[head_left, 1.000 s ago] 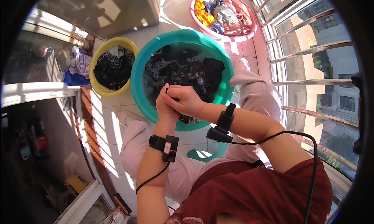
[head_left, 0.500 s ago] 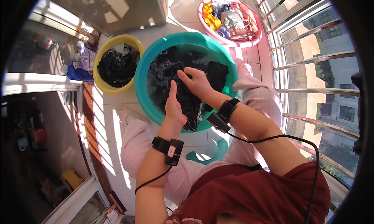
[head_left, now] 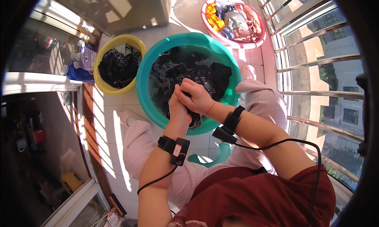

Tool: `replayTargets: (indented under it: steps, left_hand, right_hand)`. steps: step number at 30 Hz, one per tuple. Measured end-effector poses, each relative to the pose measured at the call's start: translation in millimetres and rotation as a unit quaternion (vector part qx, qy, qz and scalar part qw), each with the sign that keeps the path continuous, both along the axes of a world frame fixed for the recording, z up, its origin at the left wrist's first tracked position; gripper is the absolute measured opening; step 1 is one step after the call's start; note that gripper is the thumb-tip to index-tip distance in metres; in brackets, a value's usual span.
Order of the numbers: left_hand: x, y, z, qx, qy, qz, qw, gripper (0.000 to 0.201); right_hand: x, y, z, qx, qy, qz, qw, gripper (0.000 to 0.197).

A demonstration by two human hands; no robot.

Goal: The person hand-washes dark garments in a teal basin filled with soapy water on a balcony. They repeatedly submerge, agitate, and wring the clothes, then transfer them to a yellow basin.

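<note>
A wide teal basin (head_left: 143, 83) stands on the floor between my legs, holding dark, sudsy water. Black clothes (head_left: 220, 75) soak in it, partly above the surface. Over the basin's near side, my left hand (head_left: 179, 112) and my right hand (head_left: 199, 99) are brought together, fingers closed round a bunched black garment (head_left: 195, 120). Part of this wet cloth shows below the hands, near the rim; the rest is hidden by the palms. What kind of garment it is cannot be made out.
A yellow basin (head_left: 99, 79) with dark clothes stands to the left, beside a blue detergent bottle (head_left: 79, 72). A pink basket (head_left: 258, 39) of mixed clothes sits at the far right. A teal plastic stool (head_left: 223, 154) is between my legs. Metal window bars (head_left: 321, 93) line the right side.
Both hands have come together and moved slightly nearer to me, closing on the garment. The cloth that hung between them is now bunched up; the right forearm has shifted a little.
</note>
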State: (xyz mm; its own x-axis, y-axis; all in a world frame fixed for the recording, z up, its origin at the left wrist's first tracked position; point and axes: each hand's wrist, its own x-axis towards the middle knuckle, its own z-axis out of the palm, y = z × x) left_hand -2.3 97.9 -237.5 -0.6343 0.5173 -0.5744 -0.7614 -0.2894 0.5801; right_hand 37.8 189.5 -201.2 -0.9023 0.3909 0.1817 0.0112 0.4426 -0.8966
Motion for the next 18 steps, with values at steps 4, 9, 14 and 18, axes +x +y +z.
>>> replayTargets:
  steps: [4, 9, 14, 18]
  left_hand:
    - [-3, 2, 3, -0.057, -0.034, -0.019, 0.998, 0.042]
    - [-20, -8, 2, 0.023, 0.002, -0.058, 0.998, 0.029]
    - [-6, -2, 12, -0.033, -0.049, -0.003, 0.998, 0.023]
    - [-23, -9, 25, 0.066, -0.026, -0.059, 0.996, 0.026]
  right_hand:
    - [-4, -1, -7, -0.006, -0.018, -0.143, 0.990, 0.025]
    - [0, -12, -2, -0.003, 0.067, 0.039, 0.997, 0.021]
    - [-8, -4, 7, -0.011, -0.005, -0.091, 0.996, 0.028]
    - [5, -19, 7, 0.075, 0.032, 0.140, 0.987, 0.019]
